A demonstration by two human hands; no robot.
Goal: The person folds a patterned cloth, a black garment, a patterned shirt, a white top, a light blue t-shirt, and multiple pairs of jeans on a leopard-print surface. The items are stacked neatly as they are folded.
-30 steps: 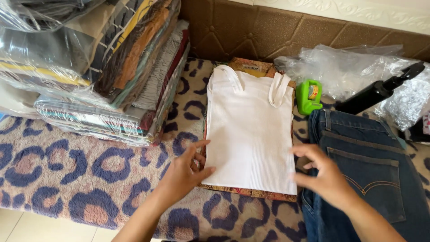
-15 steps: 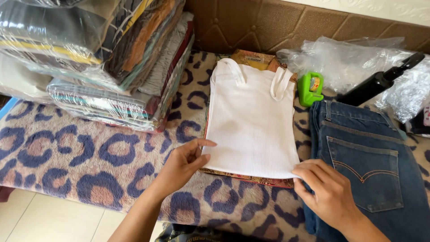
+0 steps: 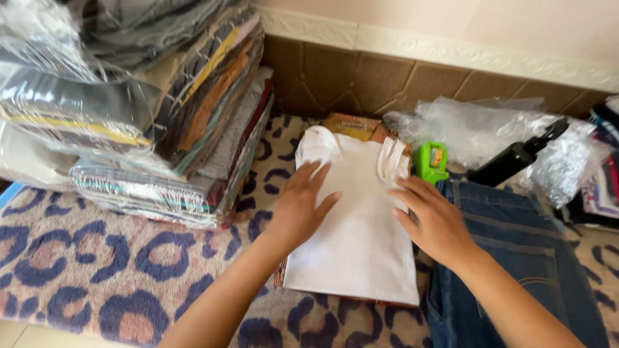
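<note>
Head view: both hands have moved up the white tank top [image 3: 361, 238] since a second ago, from its lower hem to its upper half. Left hand [image 3: 300, 206] lies flat, fingers spread, near the left strap; right hand [image 3: 435, 219] lies flat, fingers together, at the right edge. The top rests on a leopard-print blanket [image 3: 97, 277], jeans [image 3: 509, 270] touching its right side, a stack of bagged clothes [image 3: 142, 109] well apart on the left. Something patterned beneath the top is mostly hidden.
</note>
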